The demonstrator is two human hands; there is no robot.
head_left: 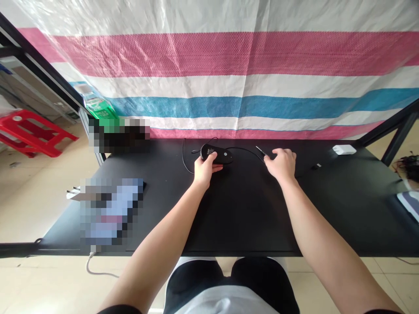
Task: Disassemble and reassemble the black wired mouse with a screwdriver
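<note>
A black computer mouse (218,154) lies upside down at the far middle of the black table (235,209), its thin black cable (183,157) looping round it. My left hand (204,169) is closed on the mouse's near side. My right hand (282,165) is closed in a pinch on a thin dark tool (261,151), perhaps a small screwdriver, whose tip points up-left towards the mouse.
A white charger block (344,150) and a small dark plug (317,166) lie at the far right. Blurred items sit at the far left (119,134) and near left (109,211). A striped tarp (229,65) hangs behind. A red stool (31,133) stands on the floor left.
</note>
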